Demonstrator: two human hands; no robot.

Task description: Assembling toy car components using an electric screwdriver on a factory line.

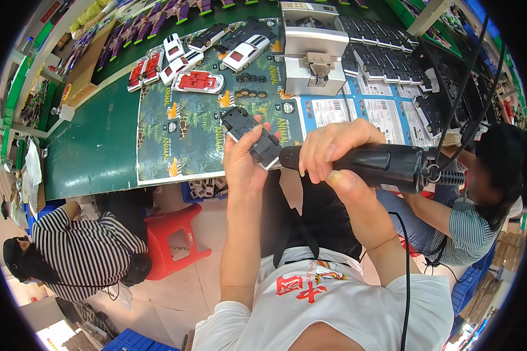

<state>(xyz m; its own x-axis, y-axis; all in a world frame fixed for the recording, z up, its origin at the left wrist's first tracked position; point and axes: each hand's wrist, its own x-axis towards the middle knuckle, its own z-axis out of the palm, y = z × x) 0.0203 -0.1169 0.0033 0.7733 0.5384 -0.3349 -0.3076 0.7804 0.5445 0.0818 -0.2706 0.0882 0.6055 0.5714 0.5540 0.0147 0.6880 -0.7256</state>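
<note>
A toy car [244, 130] lies underside up in my left hand [244, 155], its black base facing me and a white edge showing below. My right hand [339, 149] is wrapped round a black electric screwdriver [380, 162] held level. The tool's nose points left and reaches the near end of the car; whether its bit sits in a screw is hidden. On the printed sheet beyond lie small black wheels [250, 93], white toy car bodies [246, 52] with black stripes, and one body showing a red inside [198, 82].
A grey metal machine [314, 70] stands at the table's back middle. Rows of black car bases [386, 64] lie right of it. Black cables hang at the right. Two people sit nearby, one in stripes at left [88, 251], one at right [474, 228]. A red stool [173, 240] stands below the table.
</note>
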